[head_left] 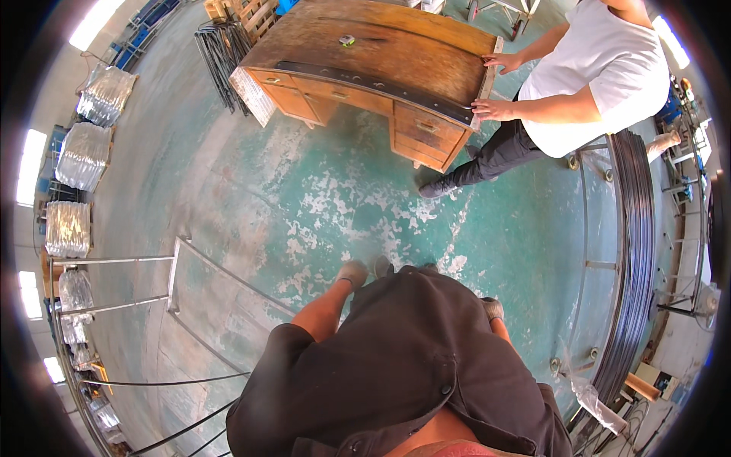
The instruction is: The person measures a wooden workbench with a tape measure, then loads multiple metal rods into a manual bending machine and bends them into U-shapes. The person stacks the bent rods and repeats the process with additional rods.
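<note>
My left hand (pixel 352 272), in a greyish glove, hangs beside my body at the end of a bare forearm. At my other side, my right hand (pixel 493 308) hangs in a similar glove, partly hidden by my dark shirt. The fingers of both are too small and foreshortened to make out, and no object shows in either. Ahead of me, beyond reach of both hands, stands a worn wooden desk (pixel 426 53) with drawers. Along its front edge lies a dark metal strip with holes (pixel 365 82). A small green-and-black tape measure (pixel 346 40) rests on the desktop.
A co-worker in a white shirt (pixel 601 76) stands at the desk's right end, both hands on its edge. Long dark bars (pixel 636 251) lie on a wheeled rack at right. A metal frame (pixel 173 274) stands at left. Wrapped stacks (pixel 84 156) line the left wall.
</note>
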{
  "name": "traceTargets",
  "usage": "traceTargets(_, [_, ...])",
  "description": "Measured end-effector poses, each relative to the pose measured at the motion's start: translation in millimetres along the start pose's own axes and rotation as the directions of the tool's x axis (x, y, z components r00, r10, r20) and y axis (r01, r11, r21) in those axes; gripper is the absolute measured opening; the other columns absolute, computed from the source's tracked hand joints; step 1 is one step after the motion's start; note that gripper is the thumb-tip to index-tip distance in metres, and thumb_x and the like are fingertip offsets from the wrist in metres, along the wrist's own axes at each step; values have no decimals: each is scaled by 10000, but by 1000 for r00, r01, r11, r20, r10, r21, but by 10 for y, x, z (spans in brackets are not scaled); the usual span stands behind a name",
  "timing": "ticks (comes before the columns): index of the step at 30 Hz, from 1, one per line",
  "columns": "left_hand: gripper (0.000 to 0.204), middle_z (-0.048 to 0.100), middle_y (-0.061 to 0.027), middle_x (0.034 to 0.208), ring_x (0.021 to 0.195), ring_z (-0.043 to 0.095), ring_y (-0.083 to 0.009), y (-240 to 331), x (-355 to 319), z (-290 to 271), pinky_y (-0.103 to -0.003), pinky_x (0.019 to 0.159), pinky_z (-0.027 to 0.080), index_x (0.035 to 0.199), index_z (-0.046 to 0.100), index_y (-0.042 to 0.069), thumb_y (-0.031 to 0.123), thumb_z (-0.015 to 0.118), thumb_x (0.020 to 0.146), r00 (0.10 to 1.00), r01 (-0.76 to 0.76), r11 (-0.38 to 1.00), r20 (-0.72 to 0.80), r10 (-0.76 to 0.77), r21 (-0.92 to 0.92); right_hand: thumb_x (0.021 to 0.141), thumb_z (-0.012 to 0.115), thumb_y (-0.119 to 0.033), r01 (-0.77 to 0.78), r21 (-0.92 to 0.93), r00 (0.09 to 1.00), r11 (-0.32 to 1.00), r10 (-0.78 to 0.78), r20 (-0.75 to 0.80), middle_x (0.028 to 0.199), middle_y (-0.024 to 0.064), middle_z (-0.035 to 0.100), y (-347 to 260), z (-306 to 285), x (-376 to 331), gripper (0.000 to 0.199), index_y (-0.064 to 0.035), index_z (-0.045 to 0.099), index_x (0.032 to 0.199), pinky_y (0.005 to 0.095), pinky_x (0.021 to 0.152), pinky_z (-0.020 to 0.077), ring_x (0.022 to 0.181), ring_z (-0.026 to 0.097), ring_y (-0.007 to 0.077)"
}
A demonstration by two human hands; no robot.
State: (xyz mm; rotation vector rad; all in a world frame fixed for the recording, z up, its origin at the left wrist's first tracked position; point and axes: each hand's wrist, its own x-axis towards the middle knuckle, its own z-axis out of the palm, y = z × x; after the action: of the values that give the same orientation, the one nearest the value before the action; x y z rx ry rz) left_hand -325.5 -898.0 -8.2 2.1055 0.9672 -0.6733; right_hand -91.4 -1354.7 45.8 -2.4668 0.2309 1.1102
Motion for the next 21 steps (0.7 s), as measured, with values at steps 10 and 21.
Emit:
traceTargets(10, [349,775,-152,1194,1166,715,-332,210,21,-138,-417,1016,548,1168,780,91,307,737,896,997,80,997,-4,-80,-4,872,746,-253,4,145,1000,989,-1,-20,997,115,813,-230,-161,-271,360,10,801,1111,337,836,600,853,764,193])
traceTargets(21, [321,770,-159,1203,1160,717,-345,184,-16,-87,-427,1019,556,1158,782,98,278,698,905,999,-36,986,38,30,162,834,757,-366,-2,6,1000,1000,2,-29,1096,128,812,-5,-17,-38,458,-46,806,1159,349,940,582,993,773,228])
